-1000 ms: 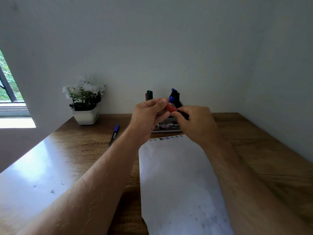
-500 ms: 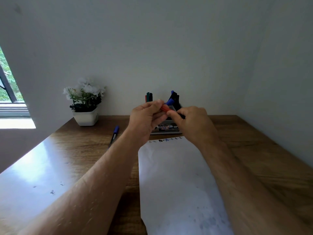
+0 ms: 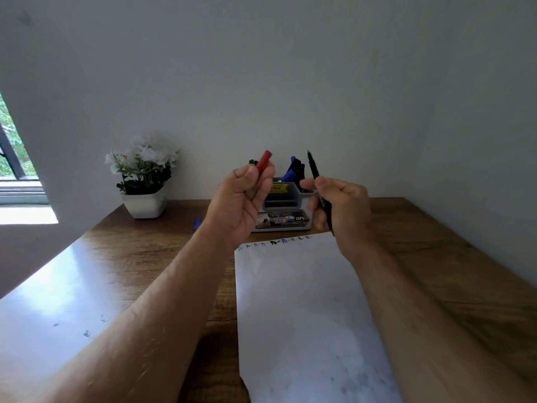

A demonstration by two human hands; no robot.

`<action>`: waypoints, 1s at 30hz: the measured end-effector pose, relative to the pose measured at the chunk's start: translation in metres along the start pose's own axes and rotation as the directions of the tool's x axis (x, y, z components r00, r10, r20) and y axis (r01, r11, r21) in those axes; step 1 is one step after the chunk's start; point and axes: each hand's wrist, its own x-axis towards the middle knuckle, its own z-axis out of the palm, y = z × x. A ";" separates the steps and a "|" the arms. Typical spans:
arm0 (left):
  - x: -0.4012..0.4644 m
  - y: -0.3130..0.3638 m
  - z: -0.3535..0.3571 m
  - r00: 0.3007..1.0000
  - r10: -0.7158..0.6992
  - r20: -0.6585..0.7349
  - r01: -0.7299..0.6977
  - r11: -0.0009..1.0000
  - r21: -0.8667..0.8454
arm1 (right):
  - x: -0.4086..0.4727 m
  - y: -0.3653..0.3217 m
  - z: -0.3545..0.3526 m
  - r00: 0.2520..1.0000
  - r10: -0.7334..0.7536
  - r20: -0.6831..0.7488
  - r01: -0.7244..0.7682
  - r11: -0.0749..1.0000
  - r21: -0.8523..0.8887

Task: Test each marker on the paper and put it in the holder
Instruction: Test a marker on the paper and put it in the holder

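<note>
My left hand [image 3: 242, 200] pinches a red marker cap [image 3: 263, 161], which sticks up above the fingers. My right hand [image 3: 341, 210] grips the uncapped black marker [image 3: 313, 168], its tip pointing up. Both hands hover in front of the grey holder [image 3: 286, 196], which stands against the wall with several blue and dark markers [image 3: 293, 170] in it. The white paper [image 3: 302, 309] lies on the desk below, with a row of small coloured scribbles [image 3: 274, 242] along its far edge.
A white pot of white flowers [image 3: 143, 181] stands at the back left of the wooden desk [image 3: 436, 257]. A blue marker [image 3: 197, 222] lies on the desk left of the holder, mostly hidden by my left forearm. A window is at far left.
The cap has come off the marker: my hands, joined a second ago, have pulled apart, the left taking the red cap leftwards and the right the marker body rightwards.
</note>
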 end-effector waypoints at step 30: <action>-0.011 -0.058 0.004 0.967 -0.178 -0.182 0.246 0.836 0.490 | 0.004 0.046 -0.027 0.933 0.266 -0.241 -0.338 0.876 -0.343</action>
